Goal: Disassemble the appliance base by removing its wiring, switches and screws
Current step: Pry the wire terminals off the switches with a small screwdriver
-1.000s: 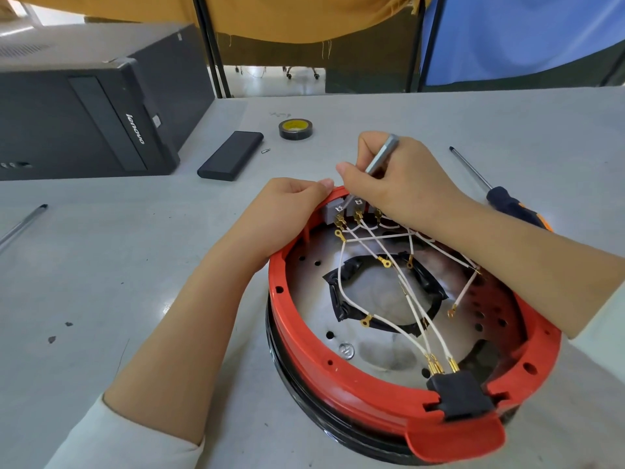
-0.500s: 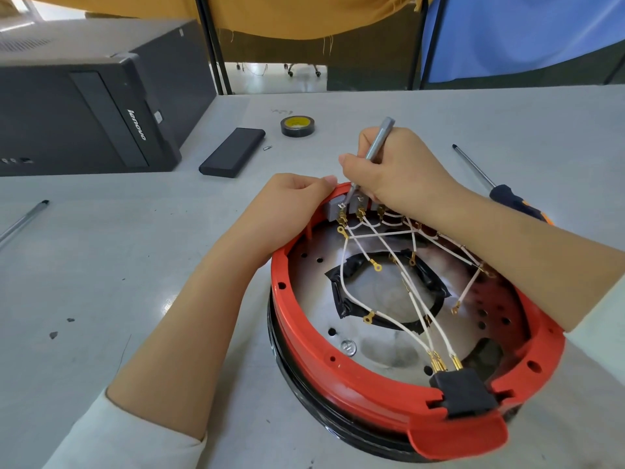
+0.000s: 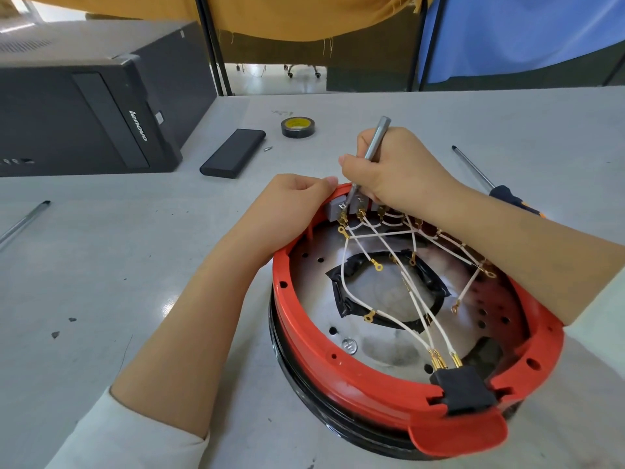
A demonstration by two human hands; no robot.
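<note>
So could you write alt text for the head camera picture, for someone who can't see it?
A person's right hand holds a slim metal screwdriver with its tip at the grey switches inside a red appliance base, while the left hand grips the rim. White wires cross the base; the grey table also holds a tape roll and a black computer tower.

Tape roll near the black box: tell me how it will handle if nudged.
The tape roll lies flat on the table, so it would probably slide, not roll. It looks small and hollow, so likely light. Stood on edge, it could roll away.
</note>
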